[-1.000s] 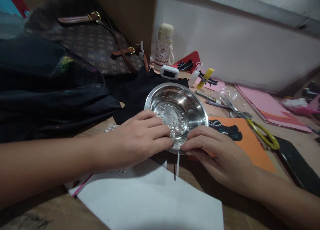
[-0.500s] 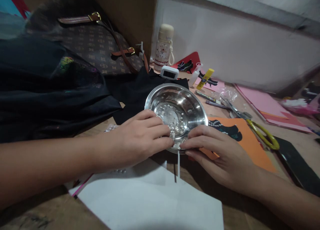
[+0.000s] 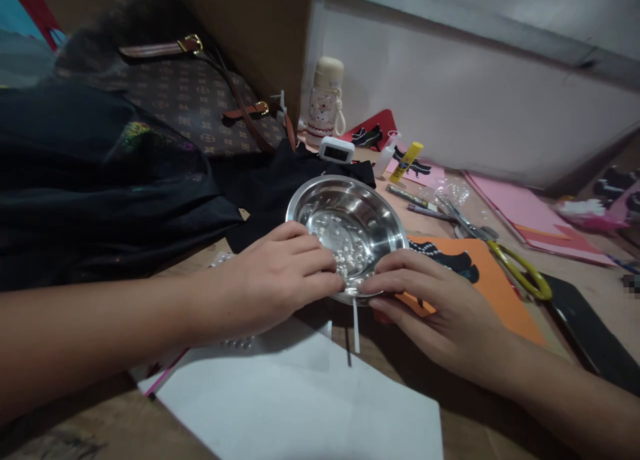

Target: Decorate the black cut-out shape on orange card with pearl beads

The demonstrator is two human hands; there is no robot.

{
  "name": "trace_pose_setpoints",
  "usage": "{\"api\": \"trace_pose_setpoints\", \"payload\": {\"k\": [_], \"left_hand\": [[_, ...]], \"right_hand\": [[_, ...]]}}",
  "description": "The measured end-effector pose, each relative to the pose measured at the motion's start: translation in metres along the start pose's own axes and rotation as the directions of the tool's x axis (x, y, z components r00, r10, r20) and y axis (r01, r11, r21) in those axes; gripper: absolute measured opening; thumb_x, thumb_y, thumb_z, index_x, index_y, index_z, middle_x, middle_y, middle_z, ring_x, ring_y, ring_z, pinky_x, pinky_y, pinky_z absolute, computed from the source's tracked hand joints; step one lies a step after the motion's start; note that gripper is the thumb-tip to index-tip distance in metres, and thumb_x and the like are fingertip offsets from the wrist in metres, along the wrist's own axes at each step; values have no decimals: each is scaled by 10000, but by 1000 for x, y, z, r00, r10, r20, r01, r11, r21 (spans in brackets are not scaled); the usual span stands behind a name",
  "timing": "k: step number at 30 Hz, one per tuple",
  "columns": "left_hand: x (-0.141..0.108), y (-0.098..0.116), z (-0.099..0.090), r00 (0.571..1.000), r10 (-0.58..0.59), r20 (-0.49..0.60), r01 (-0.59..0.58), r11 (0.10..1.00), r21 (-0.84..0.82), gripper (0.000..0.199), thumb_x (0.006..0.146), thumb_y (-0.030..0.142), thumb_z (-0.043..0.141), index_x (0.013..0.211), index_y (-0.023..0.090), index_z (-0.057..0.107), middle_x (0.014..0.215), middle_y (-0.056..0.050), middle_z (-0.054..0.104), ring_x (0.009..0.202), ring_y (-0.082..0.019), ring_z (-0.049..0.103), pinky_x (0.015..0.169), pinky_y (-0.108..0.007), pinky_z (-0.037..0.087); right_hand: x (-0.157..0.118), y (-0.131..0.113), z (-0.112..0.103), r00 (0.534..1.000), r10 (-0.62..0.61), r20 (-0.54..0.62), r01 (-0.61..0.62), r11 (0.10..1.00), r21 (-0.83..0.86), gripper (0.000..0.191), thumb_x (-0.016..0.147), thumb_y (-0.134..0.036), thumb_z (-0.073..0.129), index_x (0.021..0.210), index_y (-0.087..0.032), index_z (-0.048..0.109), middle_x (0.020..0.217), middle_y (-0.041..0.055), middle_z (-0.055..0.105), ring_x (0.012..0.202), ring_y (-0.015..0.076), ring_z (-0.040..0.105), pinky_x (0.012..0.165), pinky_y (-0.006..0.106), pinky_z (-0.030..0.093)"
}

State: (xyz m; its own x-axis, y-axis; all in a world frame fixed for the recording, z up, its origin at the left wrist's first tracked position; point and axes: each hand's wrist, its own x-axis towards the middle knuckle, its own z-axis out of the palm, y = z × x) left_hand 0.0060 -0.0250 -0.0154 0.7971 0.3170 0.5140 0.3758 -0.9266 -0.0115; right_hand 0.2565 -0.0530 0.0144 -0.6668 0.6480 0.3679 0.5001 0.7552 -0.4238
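Note:
A shiny metal bowl [image 3: 385,213] is tilted toward me, with several small pearly beads [image 3: 353,253] in its bottom. My left hand [image 3: 295,267] lies over the near left rim, its fingers curled inward over the edge. From the right, my right hand [image 3: 425,293] grips the near rim between thumb and fingers. My fingertips almost meet there, and whether they also pinch something small cannot be made out. A thin white strip [image 3: 356,327] hangs down from the rim between my hands. Below lies white paper [image 3: 310,400], and more pearl beads [image 3: 237,343] show under my left forearm.
Orange paper [image 3: 493,273] with black cutouts lies right of the bowl, beside yellow-handled scissors [image 3: 520,268] and a dark phone-like slab [image 3: 590,327]. Behind stand a glue stick [image 3: 406,163], a small squeeze bottle [image 3: 386,157] and a flask [image 3: 324,103]. Dark cloth [image 3: 125,200] and a bag [image 3: 165,107] fill the left.
The whole view has shifted slightly. The bowl looks more tilted toward me, with the beads spread a little differently inside. Both hands stay on the rim.

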Motion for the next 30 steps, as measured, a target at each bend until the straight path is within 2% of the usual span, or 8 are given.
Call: {"api": "trace_pose_setpoints", "payload": {"k": [9,16,22,30], "left_hand": [[-1,0,0,1000,14,18,-14,1000,2,289,1056,179,368,1043,193,656,981,-19,695,916,-198,597,878,-367,363],[0,0,-2,1000,0,21,0,1000,-10,294,1062,206,368,1038,199,660,976,-16,694,920,-192,589,893,-353,348],[0,0,-2,1000,4,25,-3,1000,-5,283,1057,197,377,1036,195,659,984,-16,692,926,-199,592,892,-354,346],[-1,0,1,1000,12,21,-12,1000,0,262,1053,190,389,1050,201,651,981,-17,696,921,-192,593,892,-347,348]], "right_hand": [[1,0,0,999,13,31,-13,1000,16,158,951,-109,574,1019,-196,687,951,41,657,821,140,617,711,273,531],[-1,2,0,997,-57,47,56,998,23,165,951,-82,572,975,-188,697,912,26,647,809,125,599,707,240,501],[0,1,2,1000,0,9,-1,999,37,158,954,-92,569,1023,-181,680,955,31,646,836,114,611,742,229,509],[-2,1,2,999,16,28,-17,1000,26,146,957,-120,574,1021,-189,686,966,36,651,837,124,617,750,248,515]]}}
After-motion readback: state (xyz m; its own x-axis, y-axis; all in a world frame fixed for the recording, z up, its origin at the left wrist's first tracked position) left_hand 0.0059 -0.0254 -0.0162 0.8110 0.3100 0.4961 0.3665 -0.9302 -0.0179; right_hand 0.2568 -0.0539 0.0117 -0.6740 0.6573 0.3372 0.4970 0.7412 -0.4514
